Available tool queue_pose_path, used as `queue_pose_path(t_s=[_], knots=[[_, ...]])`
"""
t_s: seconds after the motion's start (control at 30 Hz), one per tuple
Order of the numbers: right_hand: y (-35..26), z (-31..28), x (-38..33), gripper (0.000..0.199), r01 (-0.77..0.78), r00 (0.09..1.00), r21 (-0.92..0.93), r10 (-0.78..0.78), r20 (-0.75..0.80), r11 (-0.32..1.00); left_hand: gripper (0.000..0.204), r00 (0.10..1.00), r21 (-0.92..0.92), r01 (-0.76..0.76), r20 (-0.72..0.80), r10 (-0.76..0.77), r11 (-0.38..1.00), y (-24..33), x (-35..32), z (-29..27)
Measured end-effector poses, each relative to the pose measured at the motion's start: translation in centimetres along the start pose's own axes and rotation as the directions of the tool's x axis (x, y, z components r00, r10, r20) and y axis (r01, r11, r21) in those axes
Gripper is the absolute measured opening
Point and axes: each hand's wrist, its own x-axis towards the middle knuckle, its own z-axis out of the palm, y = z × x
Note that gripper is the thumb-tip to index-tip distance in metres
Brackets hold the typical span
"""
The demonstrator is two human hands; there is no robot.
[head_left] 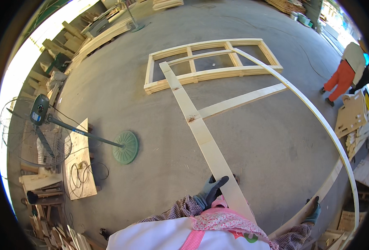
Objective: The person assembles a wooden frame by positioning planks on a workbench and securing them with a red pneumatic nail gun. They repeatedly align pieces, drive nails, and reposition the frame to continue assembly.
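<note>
Grey-gloved left hand [210, 192] grips the long pale-wood ladder frame [205, 139]; grey-gloved right hand [313, 211] grips its near crosspiece [331, 181]. Keep both sides level, don't twist.

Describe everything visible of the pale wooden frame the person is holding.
The wooden frame looks like bare pale timber, with dark knots on its left rail. Crosspieces join two long rails; the right one appears bowed, perhaps by the lens. It extends forward from the person's body. The left hand grips the left rail, the right hand the near crosspiece. Whether its far end touches the stacked frames is unclear.
</note>
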Motion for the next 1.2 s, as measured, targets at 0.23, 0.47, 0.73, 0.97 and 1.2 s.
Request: queue_pose_path(t_s=[0.23,0.47,0.73,0.97,1.2], knots=[[-14.2,22.1,16.5,0.074,-0.035,0.947,-0.010,0.036,0.318,0.999,0.064,0.889,-0.186,-0.370,-0.354,0.290,0.910,12.7,13.8,-9.8],[-28.8,49.2,26.8,0.050,0.123,0.886,-0.046,-0.088,0.455,0.991,0.047,0.695,-0.053,-0.642,-0.460,0.552,0.765,25.4,27.2,-12.5],[-40.3,73.6,34.2,0.038,0.189,0.815,-0.051,-0.128,0.565,0.981,0.047,0.634,-0.184,-0.686,-0.625,0.455,0.704,34.2,40.2,-15.9],[-43.9,94.0,48.5,0.032,0.311,0.722,0.022,-0.252,0.645,0.950,0.049,0.578,-0.242,-0.739,-0.707,0.407,0.629,39.9,54.9,-19.6],[-43.8,113.9,57.8,0.029,0.305,0.695,-0.094,-0.154,0.702,0.948,0.047,0.475,-0.195,-0.794,-0.789,0.388,0.575,46.9,69.0,-24.1]])
